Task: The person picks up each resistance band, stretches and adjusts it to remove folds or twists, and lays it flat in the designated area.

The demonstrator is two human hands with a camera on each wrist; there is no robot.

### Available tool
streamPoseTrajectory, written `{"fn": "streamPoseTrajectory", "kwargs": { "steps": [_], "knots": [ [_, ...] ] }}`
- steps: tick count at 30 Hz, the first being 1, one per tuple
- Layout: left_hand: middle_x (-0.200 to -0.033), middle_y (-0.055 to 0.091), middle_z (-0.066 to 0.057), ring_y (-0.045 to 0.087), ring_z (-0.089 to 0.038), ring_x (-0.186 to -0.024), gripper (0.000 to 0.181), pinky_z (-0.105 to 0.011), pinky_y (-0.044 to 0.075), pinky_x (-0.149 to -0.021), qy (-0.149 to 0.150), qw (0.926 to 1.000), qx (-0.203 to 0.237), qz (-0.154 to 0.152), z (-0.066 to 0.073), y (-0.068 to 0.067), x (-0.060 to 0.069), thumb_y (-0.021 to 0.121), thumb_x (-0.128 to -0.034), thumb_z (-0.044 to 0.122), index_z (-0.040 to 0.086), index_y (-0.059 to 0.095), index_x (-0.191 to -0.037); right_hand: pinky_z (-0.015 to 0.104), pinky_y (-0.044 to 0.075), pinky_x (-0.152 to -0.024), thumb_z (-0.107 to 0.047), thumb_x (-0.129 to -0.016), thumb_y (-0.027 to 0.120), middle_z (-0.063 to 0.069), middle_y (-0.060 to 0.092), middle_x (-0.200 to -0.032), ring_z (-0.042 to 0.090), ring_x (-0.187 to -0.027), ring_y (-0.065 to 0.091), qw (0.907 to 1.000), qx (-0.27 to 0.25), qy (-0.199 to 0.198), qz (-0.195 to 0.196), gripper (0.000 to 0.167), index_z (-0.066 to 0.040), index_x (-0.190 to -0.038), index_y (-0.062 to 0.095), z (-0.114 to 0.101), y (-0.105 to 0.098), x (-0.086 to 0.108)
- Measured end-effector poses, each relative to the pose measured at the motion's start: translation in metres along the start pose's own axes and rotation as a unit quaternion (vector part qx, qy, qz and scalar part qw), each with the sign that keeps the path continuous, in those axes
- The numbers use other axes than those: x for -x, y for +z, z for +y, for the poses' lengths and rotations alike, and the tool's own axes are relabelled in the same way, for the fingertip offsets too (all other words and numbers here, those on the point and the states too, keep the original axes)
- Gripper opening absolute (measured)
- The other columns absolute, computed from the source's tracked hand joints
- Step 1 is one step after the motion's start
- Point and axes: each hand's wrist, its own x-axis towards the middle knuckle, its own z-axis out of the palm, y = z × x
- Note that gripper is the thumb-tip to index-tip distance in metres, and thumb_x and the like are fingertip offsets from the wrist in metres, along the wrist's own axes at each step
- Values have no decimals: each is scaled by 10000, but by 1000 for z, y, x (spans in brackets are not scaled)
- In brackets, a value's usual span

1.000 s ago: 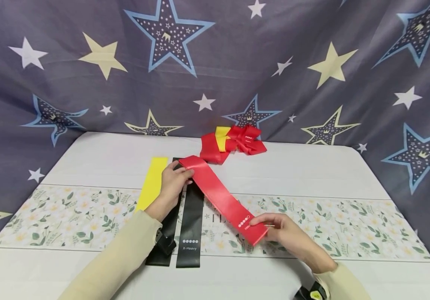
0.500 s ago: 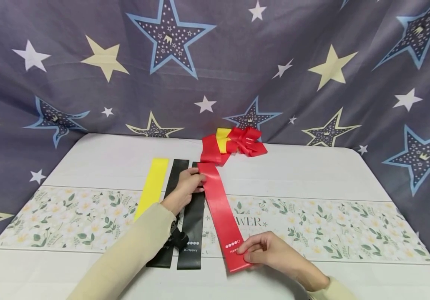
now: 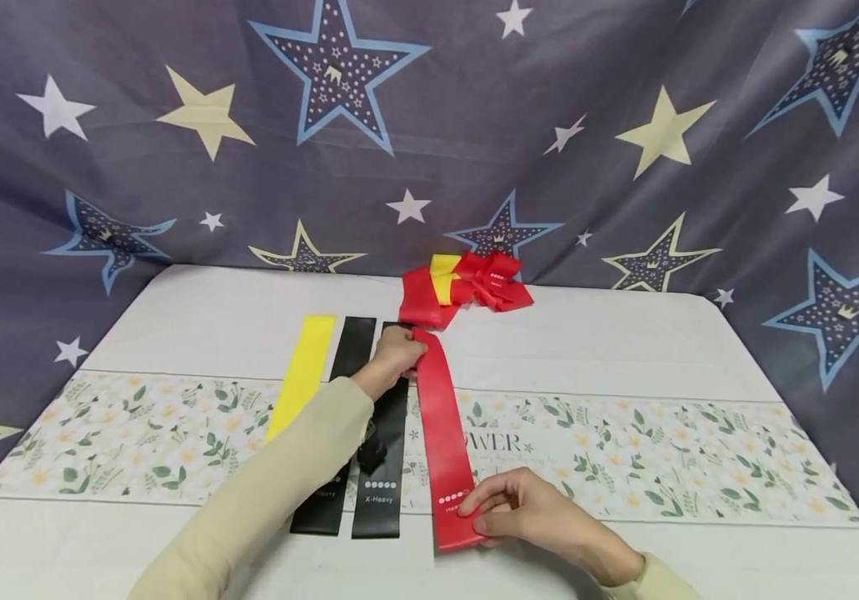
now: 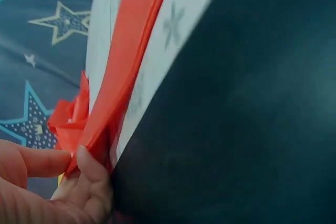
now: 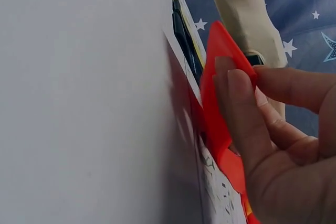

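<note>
A long red band (image 3: 444,417) marked "Heavy" stretches between the two hands. My left hand (image 3: 397,350) pinches its far end, over the top of the right black band; in the left wrist view the thumb and fingers (image 4: 90,169) grip the red edge. My right hand (image 3: 526,512) pinches the near end by its right edge, and the right wrist view shows that end of the red band (image 5: 215,93) raised off the white surface. Left of it lie a black band (image 3: 380,475) marked "X-Heavy", another black band (image 3: 354,346) and a yellow band (image 3: 302,367), side by side.
A crumpled pile of red and yellow bands (image 3: 492,279) rests at the back of the table, just beyond the left hand. The white tablecloth (image 3: 586,333) has a floral strip (image 3: 699,458) across it. A star-patterned curtain (image 3: 549,75) hangs behind.
Both hands have shifted the red band: its far end moved right, its near end left and nearer, so it now runs almost parallel to the black bands, which have stayed put.
</note>
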Motion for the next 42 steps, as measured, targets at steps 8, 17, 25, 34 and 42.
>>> {"fn": "streamPoseTrajectory", "kwargs": {
  "steps": [8,17,25,34,42],
  "knots": [
    [-1147,530,-170,486,-129,-526,490,-188,463,-433,51,9992,108,-376,7,-5,-18,461,-887,7,20,453,-1377,198,517,-677,-62,-846,619,49,659,-869,135,-716,606,9993,229,220,178,230,22,-1053,676,-1,2,-9],
    [-1195,513,-166,415,-115,-485,542,-195,432,-466,563,9978,-52,-347,13,-2,-36,416,-848,-21,49,458,-1384,169,511,-667,-33,-828,621,53,661,-892,100,-727,589,9994,114,59,316,262,62,-1070,653,-2,3,-18],
    [-1111,591,-171,514,-160,-666,409,-217,453,-544,799,9955,-348,-375,13,0,-39,437,-819,-25,-31,617,-1186,166,487,-659,-38,-830,630,48,654,-871,110,-690,575,9997,159,132,134,249,47,-1062,661,-1,5,-14],
    [-1113,648,-181,531,-239,-867,324,-224,406,-570,1192,9905,-680,0,11,1,-40,498,-825,-3,-44,669,-1097,160,474,-673,-6,-830,636,57,623,-882,121,-758,554,9996,251,-45,80,245,63,-1065,644,1,9,-17],
    [-1093,672,-183,592,-279,-930,313,-211,437,-573,1392,9836,-1123,245,15,2,-42,507,-828,-8,-23,694,-1079,169,476,-658,0,-814,616,68,650,-893,120,-749,562,9992,157,103,345,257,55,-1063,649,1,12,-18]
  ]
}}
